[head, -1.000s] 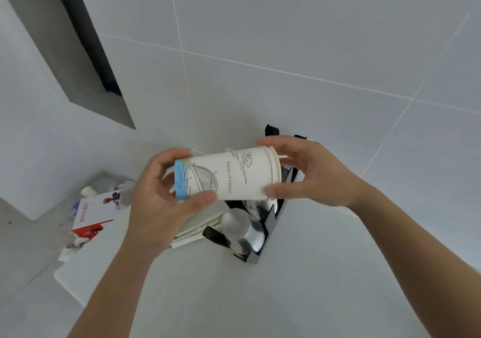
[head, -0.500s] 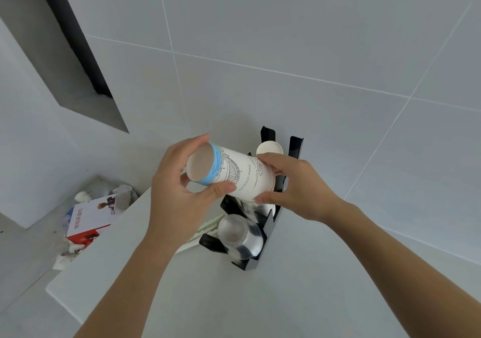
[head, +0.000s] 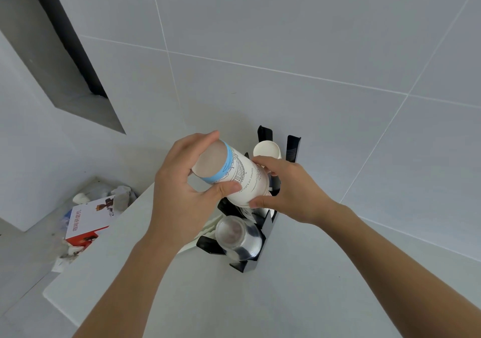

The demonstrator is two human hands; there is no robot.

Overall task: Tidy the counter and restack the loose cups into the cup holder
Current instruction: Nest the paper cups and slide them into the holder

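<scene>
A white paper cup (head: 235, 175) with a blue band and line drawings is held upside down and tilted, its base toward me, above the middle of the black cup holder (head: 263, 236). My left hand (head: 182, 181) grips its base end with fingers and thumb curled round it. My right hand (head: 289, 189) grips its rim end, just above the holder. A white paper cup (head: 266, 150) stands in the holder's far slot, and clear plastic cups (head: 238, 236) sit in the near slot. The middle slot is mostly hidden by my hands.
The holder stands on a white counter (head: 182, 298) against a tiled wall. Flat white sheets (head: 205, 229) lie left of the holder. Below the counter's left edge, a red and white box (head: 87, 219) lies among crumpled rubbish on the floor.
The paper cup has swung from lying sideways to base toward me, rim down, and dropped closer to the holder's middle slot. Both hands kept their grip and moved with it.
</scene>
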